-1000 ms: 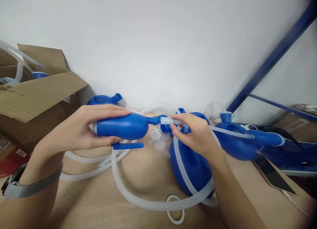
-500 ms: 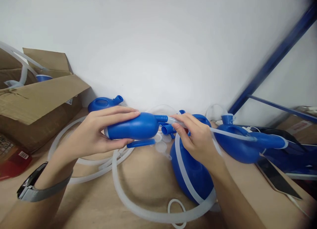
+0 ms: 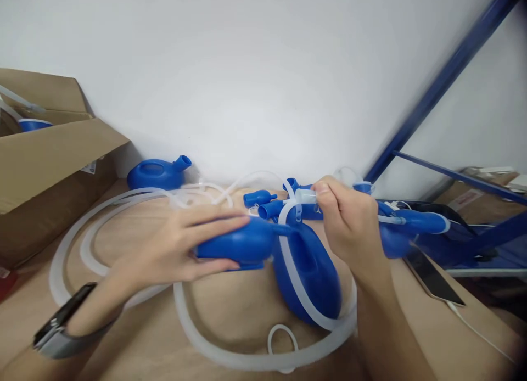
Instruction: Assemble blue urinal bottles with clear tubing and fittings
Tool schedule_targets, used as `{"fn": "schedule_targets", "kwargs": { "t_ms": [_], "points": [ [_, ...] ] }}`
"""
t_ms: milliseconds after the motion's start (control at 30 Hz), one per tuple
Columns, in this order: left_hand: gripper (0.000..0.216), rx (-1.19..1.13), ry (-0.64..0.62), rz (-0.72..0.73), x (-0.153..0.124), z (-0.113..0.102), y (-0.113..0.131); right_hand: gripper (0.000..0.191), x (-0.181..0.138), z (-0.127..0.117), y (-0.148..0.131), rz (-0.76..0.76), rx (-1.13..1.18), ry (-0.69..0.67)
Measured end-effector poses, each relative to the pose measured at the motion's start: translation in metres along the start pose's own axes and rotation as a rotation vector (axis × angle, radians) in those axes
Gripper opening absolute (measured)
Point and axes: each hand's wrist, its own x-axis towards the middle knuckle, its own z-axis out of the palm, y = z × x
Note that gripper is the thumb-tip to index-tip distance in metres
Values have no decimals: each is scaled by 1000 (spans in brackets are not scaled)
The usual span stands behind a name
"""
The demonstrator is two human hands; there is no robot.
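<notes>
My left hand [image 3: 185, 244] is wrapped round a blue funnel-shaped cup [image 3: 236, 239], lying sideways with its narrow spout pointing right. In my right hand [image 3: 349, 219], the fingers are closed on a translucent hose [image 3: 303, 196], whose clear end points left. That end is apart from the spout, above and to its right. Beneath my hands lies a blue urinal bottle [image 3: 315, 282] with a hose loop across it. Behind it are smaller blue fittings [image 3: 259, 197]. Part of the cup is hidden by my left fingers.
Coils of white hose [image 3: 61, 260] spread over the table [image 3: 230, 320]. Another blue urinal bottle [image 3: 158, 174] lies near the wall, beside an open cardboard box [image 3: 57, 161]. To the right are a phone [image 3: 434, 276] with a cable and a blue metal frame [image 3: 444, 84].
The hose end has come away from the cup's spout. My right hand has risen slightly with it, while my left hand and the cup have dropped lower. The view has shifted right.
</notes>
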Motion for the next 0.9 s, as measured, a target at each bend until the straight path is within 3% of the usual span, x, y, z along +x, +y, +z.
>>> {"fn": "schedule_targets", "kwargs": {
  "t_ms": [167,300,600,900],
  "points": [
    [75,64,166,-89,-5,-29,-9,41,3,0,15,10,77,-125],
    [75,60,165,-28,-2,-21,-7,39,0,7,3,-47,99,-126],
    [71,162,187,-25,4,-8,7,36,-3,14,-2,-112,-148,30],
    [69,49,164,-24,-3,-7,9,33,-2,4,-1,-153,171,-103]
  ]
}}
